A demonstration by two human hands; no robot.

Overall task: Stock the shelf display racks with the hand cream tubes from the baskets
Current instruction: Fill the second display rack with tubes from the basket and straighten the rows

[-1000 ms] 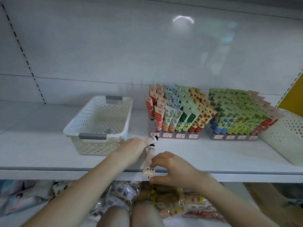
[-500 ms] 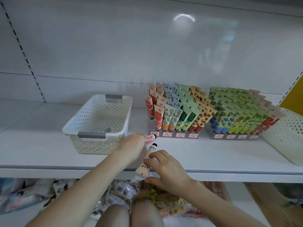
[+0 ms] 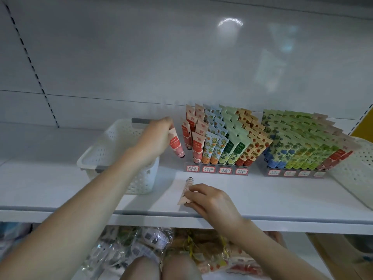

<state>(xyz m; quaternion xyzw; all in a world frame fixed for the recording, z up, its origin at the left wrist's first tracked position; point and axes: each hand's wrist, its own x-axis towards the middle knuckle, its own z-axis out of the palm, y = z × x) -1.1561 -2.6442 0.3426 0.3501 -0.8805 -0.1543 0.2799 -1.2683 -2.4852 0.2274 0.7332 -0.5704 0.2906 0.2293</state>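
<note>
My left hand (image 3: 155,138) holds a pink hand cream tube (image 3: 176,145) cap down, just left of the left display rack (image 3: 217,170), close to its pink row. That rack is packed with upright pink, blue-orange, green and strawberry tubes. My right hand (image 3: 210,199) rests on the shelf in front of the rack, its fingers on a pale peach tube (image 3: 186,188) lying flat with its cap pointing away from me. A second rack (image 3: 292,172) of green and blue tubes stands to the right. The white basket (image 3: 113,150) sits behind my left forearm.
A second white perforated basket (image 3: 359,172) stands at the right edge of the shelf (image 3: 282,199). Below the shelf lie plastic-wrapped packets (image 3: 141,245). The white back panel rises behind the racks. My knees show at the bottom.
My left hand rose from the shelf front and carried the pink tube up beside the left rack. My right hand laid the peach tube flat on the shelf.
</note>
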